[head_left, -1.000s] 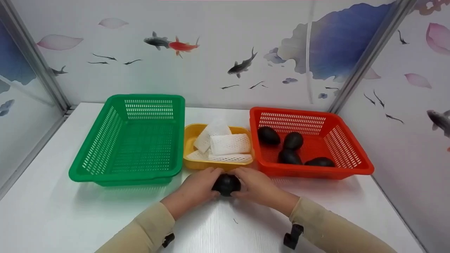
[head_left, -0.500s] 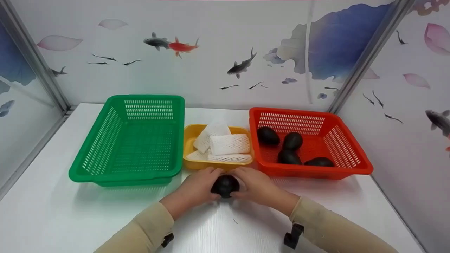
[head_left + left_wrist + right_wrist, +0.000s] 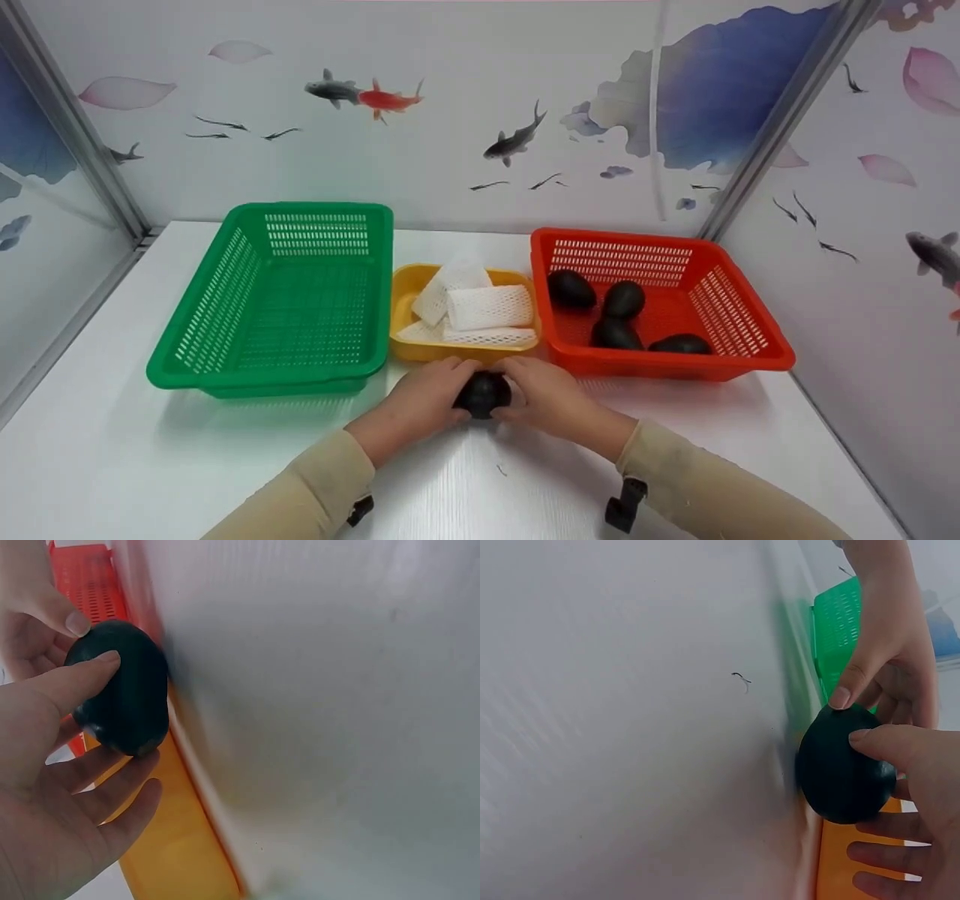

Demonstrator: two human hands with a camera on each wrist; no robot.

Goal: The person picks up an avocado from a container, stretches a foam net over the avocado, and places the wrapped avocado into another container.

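Between my two hands is a dark, smooth avocado [image 3: 482, 394], held just above the white table in front of the yellow basket. My left hand [image 3: 422, 398] grips its left side; in the left wrist view the thumb lies across the avocado [image 3: 131, 690] and the fingers curl beneath. From the right, my right hand [image 3: 546, 396] holds it too, its thumb pressed on the skin of the avocado [image 3: 844, 772] in the right wrist view. White foam net sleeves [image 3: 491, 307] lie in the yellow basket [image 3: 420, 351] right behind the hands.
A green basket [image 3: 270, 379] with nothing in it stands at left. At right, a red basket [image 3: 667, 364] contains several dark avocados [image 3: 625, 300]. A small dark thread [image 3: 502, 470] lies on the table [image 3: 450, 502]. Printed wall panels [image 3: 450, 172] enclose the back and sides.
Both hands stay in nearly the same place around the avocado. It shifts slightly toward me at half a second ago, then slightly back.
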